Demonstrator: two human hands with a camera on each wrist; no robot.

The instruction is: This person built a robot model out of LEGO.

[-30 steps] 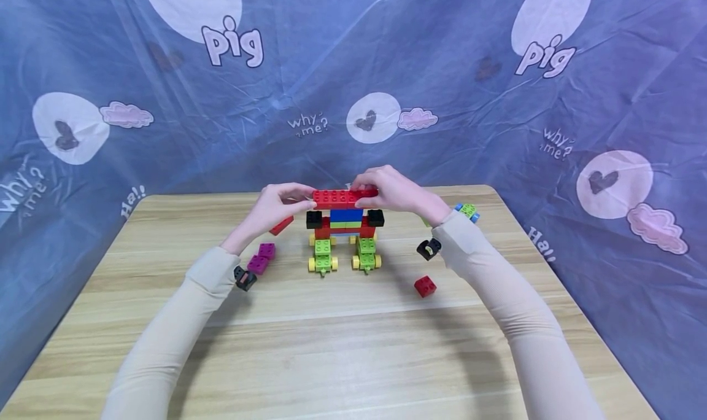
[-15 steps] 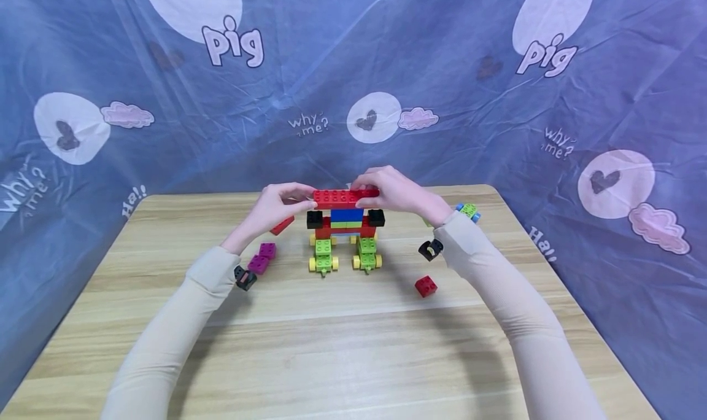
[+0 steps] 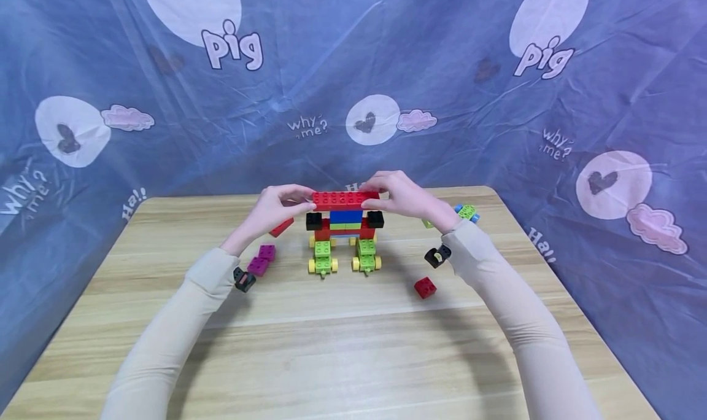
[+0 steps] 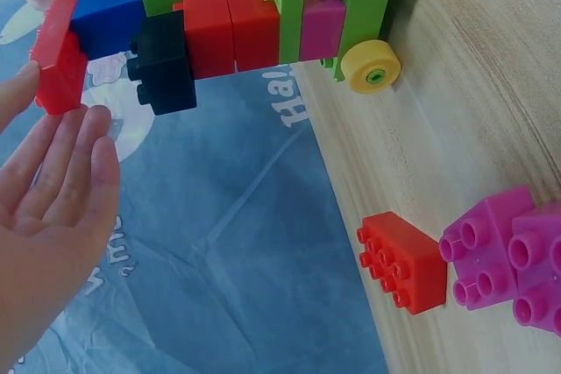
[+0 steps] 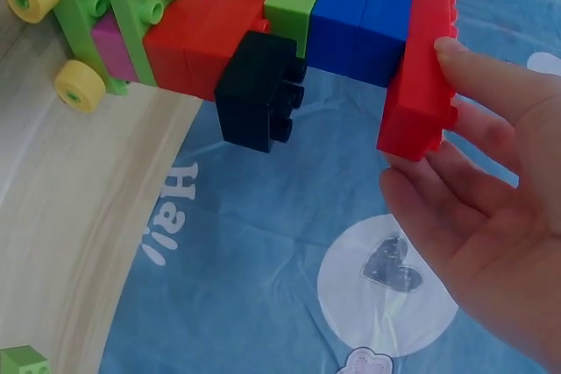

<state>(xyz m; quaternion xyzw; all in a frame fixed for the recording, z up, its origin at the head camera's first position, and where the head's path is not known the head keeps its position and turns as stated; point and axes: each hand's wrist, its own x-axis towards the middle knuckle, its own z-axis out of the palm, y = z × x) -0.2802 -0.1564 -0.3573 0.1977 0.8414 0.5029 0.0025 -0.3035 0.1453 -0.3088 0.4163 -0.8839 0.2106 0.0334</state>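
Note:
A long red building brick point(image 3: 338, 200) lies across the top of a block figure, on a blue brick point(image 3: 345, 217). My left hand point(image 3: 278, 206) pinches its left end, thumb in front and fingers behind. At the other end my right hand point(image 3: 404, 196) holds it, the thumb point(image 5: 491, 76) on the studded side and fingers round the end. Lower down, black bricks point(image 3: 313, 221) stick out at both sides above red bricks point(image 4: 210, 28). The figure stands on green wheeled bases point(image 3: 366, 257) with yellow wheels point(image 4: 371, 66).
On the wooden table point(image 3: 331, 358), two purple bricks point(image 3: 258, 266) and a red brick point(image 3: 282, 226) lie left of the figure. Another red brick point(image 3: 425, 288) lies to the front right. A green piece with blue wheels point(image 3: 467, 212) is at the back right. A blue printed cloth point(image 3: 276, 88) hangs behind.
My right hand has shifted slightly right along the long red brick, baring more of its studs. My left hand and the figure stay in place.

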